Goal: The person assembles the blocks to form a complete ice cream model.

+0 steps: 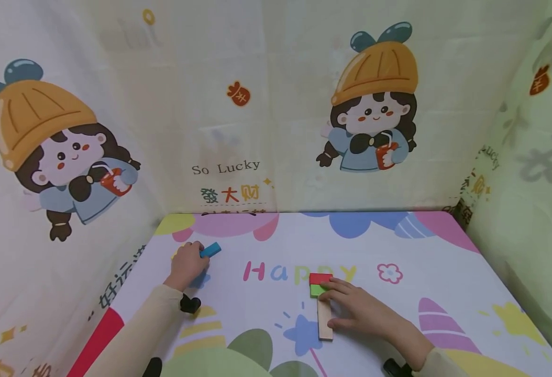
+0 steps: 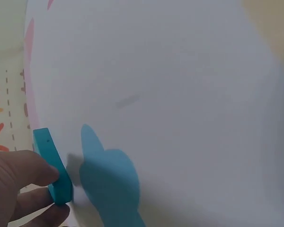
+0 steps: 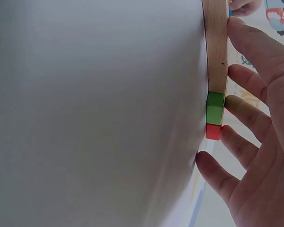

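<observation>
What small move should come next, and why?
Probably, the left hand should bring the blue block toward the wooden block: it pinches the blue one apart, while the right hand touches the wooden one near the green block and red block.

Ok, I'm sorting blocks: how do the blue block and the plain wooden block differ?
The blue block is blue; the plain block is pale bare wood. The left hand pinches the blue block, while the plain block lies on the table. The plain block adjoins the green block; the blue block is apart from it. Both are oblong.
</observation>
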The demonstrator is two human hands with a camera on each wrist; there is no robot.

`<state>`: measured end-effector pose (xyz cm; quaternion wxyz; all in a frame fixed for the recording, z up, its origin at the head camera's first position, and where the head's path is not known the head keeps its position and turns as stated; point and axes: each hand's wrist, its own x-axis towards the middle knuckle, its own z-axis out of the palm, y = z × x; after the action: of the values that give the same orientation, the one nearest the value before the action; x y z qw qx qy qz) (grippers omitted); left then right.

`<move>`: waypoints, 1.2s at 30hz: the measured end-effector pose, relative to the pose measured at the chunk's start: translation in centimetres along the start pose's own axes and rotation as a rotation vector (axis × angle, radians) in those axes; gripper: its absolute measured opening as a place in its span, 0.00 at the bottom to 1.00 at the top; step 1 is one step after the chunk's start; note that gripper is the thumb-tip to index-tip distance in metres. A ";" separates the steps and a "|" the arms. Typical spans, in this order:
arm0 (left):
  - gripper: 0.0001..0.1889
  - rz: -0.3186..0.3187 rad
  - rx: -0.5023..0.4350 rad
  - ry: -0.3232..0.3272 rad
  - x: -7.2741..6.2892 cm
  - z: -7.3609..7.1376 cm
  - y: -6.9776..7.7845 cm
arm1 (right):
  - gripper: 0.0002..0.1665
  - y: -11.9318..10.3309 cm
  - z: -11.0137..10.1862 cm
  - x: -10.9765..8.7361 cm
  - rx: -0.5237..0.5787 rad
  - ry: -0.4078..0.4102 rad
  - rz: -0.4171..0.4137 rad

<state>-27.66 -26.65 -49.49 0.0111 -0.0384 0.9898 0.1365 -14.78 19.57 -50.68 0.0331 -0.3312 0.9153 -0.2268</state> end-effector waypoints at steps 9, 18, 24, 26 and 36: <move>0.22 0.000 -0.033 -0.031 -0.1 0.0 0.4 | 0.27 0.0 0.1 0.0 0.009 -0.004 0.004; 0.22 0.023 -0.051 -0.080 -0.4 0.1 2.1 | 0.27 0.0 0.1 0.1 -0.006 -0.009 0.007; 0.22 0.070 -0.067 -0.082 -0.5 0.4 3.4 | 0.27 0.0 0.1 0.0 0.004 -0.006 0.007; 0.22 0.076 -0.076 -0.086 -0.5 0.6 3.9 | 0.27 0.0 0.1 0.0 0.011 -0.006 0.007; 0.22 0.090 -0.121 -0.100 -0.5 1.7 6.0 | 0.28 0.1 0.3 0.0 0.018 -0.008 0.012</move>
<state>-27.66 -20.37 -49.54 0.0522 0.0126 0.9787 0.1980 -14.79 19.49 -50.94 0.0412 -0.3265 0.9149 -0.2337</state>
